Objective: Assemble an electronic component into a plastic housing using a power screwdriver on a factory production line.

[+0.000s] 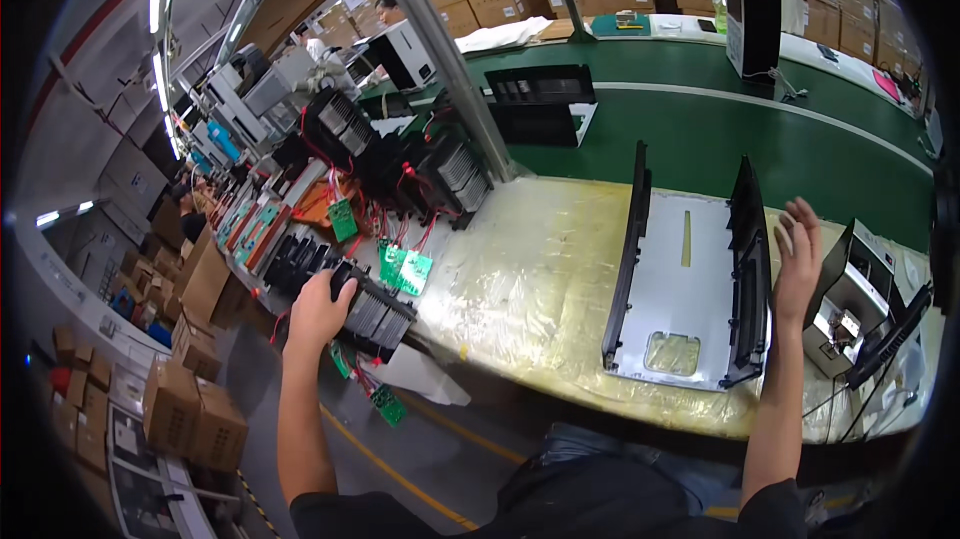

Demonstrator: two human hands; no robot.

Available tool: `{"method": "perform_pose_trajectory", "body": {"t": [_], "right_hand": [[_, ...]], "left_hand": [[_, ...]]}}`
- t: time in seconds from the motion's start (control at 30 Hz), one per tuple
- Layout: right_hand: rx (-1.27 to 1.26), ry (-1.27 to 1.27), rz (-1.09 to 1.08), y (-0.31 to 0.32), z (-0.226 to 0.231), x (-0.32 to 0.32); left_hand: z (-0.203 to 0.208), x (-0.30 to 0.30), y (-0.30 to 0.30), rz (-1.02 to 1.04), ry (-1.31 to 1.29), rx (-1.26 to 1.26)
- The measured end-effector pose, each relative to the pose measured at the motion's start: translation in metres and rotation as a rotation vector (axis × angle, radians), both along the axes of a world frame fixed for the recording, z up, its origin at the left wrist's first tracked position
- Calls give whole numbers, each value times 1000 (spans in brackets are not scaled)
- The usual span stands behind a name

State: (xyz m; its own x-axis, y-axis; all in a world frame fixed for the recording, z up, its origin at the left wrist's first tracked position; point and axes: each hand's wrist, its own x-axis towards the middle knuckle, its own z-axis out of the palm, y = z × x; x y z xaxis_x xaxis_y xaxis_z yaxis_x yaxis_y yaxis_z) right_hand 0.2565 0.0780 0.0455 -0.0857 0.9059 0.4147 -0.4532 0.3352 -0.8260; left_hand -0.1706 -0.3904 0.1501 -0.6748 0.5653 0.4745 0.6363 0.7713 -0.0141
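Note:
My left hand (pixel 320 307) is closed on the end of a black module with grey fins (pixel 377 317), at the left edge of the workbench. Red wires and green circuit boards (pixel 387 404) hang from that module. In front of me on the bench lies a white panel (pixel 672 289) with black side walls, a narrow slot and a rounded cutout. My right hand (pixel 797 261) is raised just outside the right black side wall (pixel 748 274), fingers slightly apart and nothing visible in them. Whether it touches the wall I cannot tell.
More finned modules (pixel 450 177) with wired boards crowd the bench's left side. A metal post (pixel 440 49) rises behind them. At right stands an opened metal housing (pixel 850 309) with cables. Beyond runs a green conveyor (pixel 660 124) carrying black panels (pixel 540 104) and a boxy appliance (pixel 752 29).

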Motion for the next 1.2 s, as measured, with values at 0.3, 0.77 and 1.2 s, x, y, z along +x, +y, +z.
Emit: {"method": "perform_pose_trajectory", "body": {"t": [0.3, 0.77, 1.2], "right_hand": [[764, -123, 18, -136, 135, 19], [1328, -548, -305, -158, 222, -76], [1232, -619, -854, -131, 262, -23]], "left_hand": [[63, 74, -8, -78, 40, 347], [176, 163, 174, -1103, -548, 887], [-9, 314, 216, -840, -5, 1007]]}}
